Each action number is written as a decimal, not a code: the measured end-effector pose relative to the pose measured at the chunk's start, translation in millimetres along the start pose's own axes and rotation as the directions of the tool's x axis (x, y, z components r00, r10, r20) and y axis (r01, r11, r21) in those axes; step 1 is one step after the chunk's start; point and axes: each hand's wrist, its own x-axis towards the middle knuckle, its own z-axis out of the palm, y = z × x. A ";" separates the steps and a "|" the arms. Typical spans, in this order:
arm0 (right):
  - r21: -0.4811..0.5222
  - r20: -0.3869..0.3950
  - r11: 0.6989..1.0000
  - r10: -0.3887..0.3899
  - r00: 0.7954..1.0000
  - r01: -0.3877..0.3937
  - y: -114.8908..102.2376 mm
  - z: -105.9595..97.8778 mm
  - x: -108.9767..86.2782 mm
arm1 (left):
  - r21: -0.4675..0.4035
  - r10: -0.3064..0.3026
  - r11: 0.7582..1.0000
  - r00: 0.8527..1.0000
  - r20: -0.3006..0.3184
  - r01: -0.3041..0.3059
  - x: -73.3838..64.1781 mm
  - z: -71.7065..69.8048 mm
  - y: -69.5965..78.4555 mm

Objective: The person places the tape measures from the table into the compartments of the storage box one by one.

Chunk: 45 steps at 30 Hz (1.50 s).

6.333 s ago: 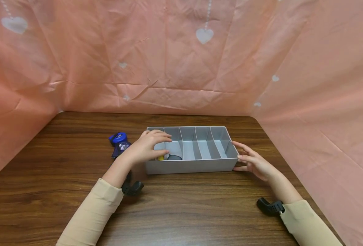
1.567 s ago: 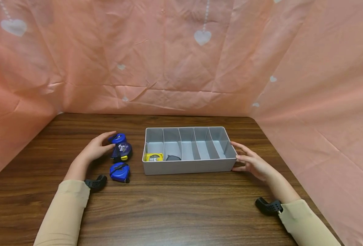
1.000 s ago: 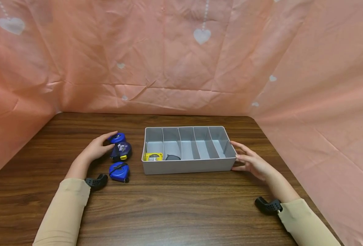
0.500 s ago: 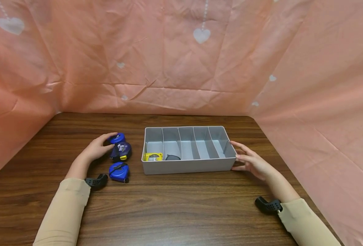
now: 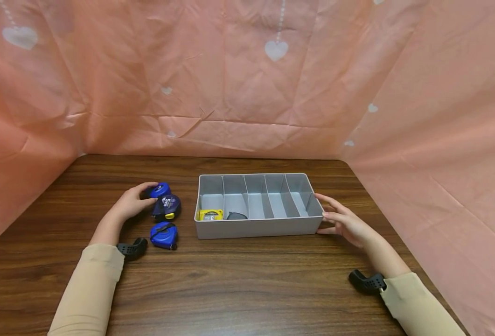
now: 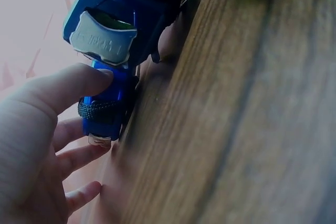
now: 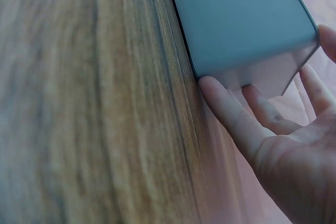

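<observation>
At the back of a row of tape measures, my left hand (image 5: 131, 203) pinches a small blue tape measure (image 5: 160, 189). In the left wrist view its thumb presses one side of the blue case, fingers on the far side. A dark navy 5 m tape measure (image 5: 166, 206) stands right beside it, and another blue tape measure (image 5: 163, 234) with a black strap lies nearer. My right hand (image 5: 348, 224) rests its extended fingertips against the right end of a grey divided box (image 5: 259, 228); in the right wrist view one fingertip sits at its lower corner.
The box's leftmost compartment holds a yellow 3 m tape measure (image 5: 211, 214); a dark grey rounded object (image 5: 236, 216) lies in the one beside it. Dividers split the box crosswise. Pink cloth (image 5: 247, 93) hangs around the back and sides of the wooden table (image 5: 272, 289).
Earlier my left hand hovered over the box's left compartments; it has since moved left to the rear blue tape measure. Over the last second both hands have hardly moved.
</observation>
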 end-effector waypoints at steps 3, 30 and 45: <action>-0.002 -0.004 1.000 0.005 1.000 -0.005 0.0 0.2 -0.1 | 0.006 0.002 1.000 1.000 -0.006 -0.002 -0.4 0.2 -0.4; -0.017 -0.008 1.000 0.011 1.000 -0.011 -1.3 1.1 0.4 | -0.001 0.002 1.000 0.998 -0.059 -0.002 -2.4 -2.1 -3.8; -0.008 -0.001 1.000 0.000 1.000 0.000 1.0 -0.4 0.7 | 0.014 0.006 1.000 0.997 -0.071 -0.005 -5.4 -2.1 -8.3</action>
